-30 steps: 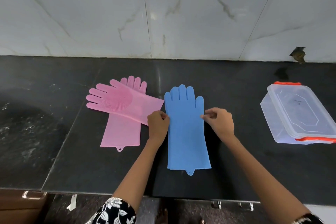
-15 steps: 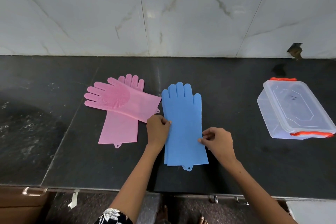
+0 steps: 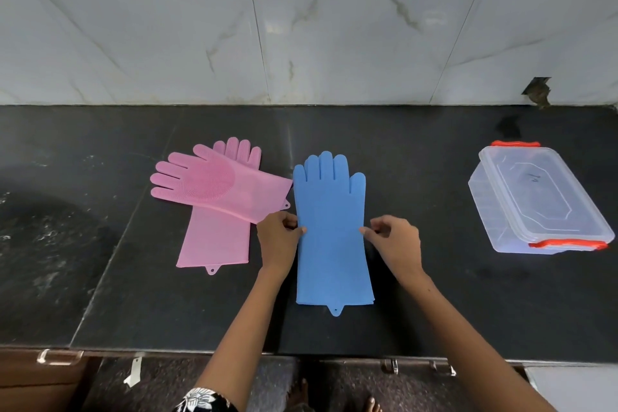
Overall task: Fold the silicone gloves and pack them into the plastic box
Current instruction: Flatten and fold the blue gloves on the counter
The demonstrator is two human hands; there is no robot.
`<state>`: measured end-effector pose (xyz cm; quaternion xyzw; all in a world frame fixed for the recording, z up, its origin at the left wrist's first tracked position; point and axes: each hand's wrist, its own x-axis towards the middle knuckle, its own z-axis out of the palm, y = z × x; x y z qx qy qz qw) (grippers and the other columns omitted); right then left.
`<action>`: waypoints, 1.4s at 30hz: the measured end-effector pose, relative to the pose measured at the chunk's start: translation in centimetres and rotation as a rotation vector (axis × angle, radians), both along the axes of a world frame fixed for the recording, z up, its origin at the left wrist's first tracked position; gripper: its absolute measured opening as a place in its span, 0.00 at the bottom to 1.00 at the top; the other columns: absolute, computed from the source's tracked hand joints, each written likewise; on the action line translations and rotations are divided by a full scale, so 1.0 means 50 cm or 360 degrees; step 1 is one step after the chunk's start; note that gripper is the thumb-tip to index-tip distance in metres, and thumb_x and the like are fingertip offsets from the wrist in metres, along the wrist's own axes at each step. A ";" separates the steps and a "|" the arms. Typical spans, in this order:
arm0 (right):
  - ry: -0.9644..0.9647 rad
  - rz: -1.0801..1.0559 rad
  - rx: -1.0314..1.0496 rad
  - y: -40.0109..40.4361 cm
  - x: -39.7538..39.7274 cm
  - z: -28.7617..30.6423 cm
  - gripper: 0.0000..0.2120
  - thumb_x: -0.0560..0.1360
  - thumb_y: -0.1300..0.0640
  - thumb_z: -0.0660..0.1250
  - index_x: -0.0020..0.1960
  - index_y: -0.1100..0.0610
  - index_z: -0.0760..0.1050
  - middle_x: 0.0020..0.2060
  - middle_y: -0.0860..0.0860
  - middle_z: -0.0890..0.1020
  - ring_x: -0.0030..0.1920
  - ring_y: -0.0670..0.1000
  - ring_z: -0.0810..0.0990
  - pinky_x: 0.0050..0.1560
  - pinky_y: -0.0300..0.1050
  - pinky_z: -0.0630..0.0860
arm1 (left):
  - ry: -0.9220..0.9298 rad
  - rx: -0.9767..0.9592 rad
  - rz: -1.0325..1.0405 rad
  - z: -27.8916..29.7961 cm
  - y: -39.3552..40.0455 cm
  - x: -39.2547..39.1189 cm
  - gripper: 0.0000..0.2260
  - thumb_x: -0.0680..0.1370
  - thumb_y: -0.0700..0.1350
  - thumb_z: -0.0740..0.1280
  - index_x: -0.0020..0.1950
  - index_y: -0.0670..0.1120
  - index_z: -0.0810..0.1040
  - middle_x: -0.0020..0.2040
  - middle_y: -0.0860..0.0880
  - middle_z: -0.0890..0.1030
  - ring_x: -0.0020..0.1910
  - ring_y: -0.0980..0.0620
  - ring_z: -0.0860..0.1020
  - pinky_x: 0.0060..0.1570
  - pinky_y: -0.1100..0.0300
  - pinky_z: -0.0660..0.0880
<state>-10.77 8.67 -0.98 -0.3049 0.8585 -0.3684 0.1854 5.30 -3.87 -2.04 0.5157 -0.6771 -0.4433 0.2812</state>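
Pinching the blue glove's (image 3: 332, 237) edges — both hands (image 3: 279, 241) (image 3: 396, 244) — on a black countertop (image 3: 100, 294) under marble tiles (image 3: 334, 43).

The right hand (image 3: 396, 241) has moved. Half a second ago it was low on the right edge of the flat blue silicone glove (image 3: 331, 231), near the cuff. Now it is higher, about the middle of that edge, level with the left hand (image 3: 279, 237) on the opposite edge, as it was one second ago. Its fingertips (image 3: 366, 230) pinch the glove's edge. The camera view has also shifted a little between the pictures.
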 end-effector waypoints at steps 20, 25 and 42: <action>-0.0418 -0.0253 -0.0262 -0.159 -0.130 0.030 0.16 0.64 0.65 0.77 0.51 0.64 0.80 0.42 0.54 0.82 0.44 0.53 0.82 0.50 0.50 0.81 | 0.0032 -0.0080 -0.0039 -0.011 -0.042 -0.057 0.10 0.70 0.36 0.74 0.51 0.41 0.82 0.46 0.48 0.83 0.39 0.57 0.79 0.40 0.75 0.71; -0.0205 -0.0301 -0.0199 -0.125 -0.179 0.027 0.17 0.64 0.62 0.78 0.52 0.61 0.80 0.43 0.53 0.84 0.43 0.51 0.83 0.49 0.51 0.81 | 0.0061 -0.0043 -0.0140 -0.014 -0.009 -0.100 0.10 0.70 0.36 0.74 0.49 0.43 0.81 0.44 0.52 0.81 0.37 0.60 0.79 0.38 0.75 0.73; 0.0061 -0.0175 -0.0251 -0.129 -0.174 0.010 0.09 0.70 0.60 0.73 0.50 0.56 0.81 0.39 0.47 0.82 0.41 0.46 0.81 0.47 0.45 0.80 | 0.0179 -0.0251 0.0095 0.001 -0.037 -0.141 0.05 0.70 0.36 0.72 0.41 0.44 0.80 0.36 0.53 0.80 0.35 0.57 0.78 0.37 0.74 0.74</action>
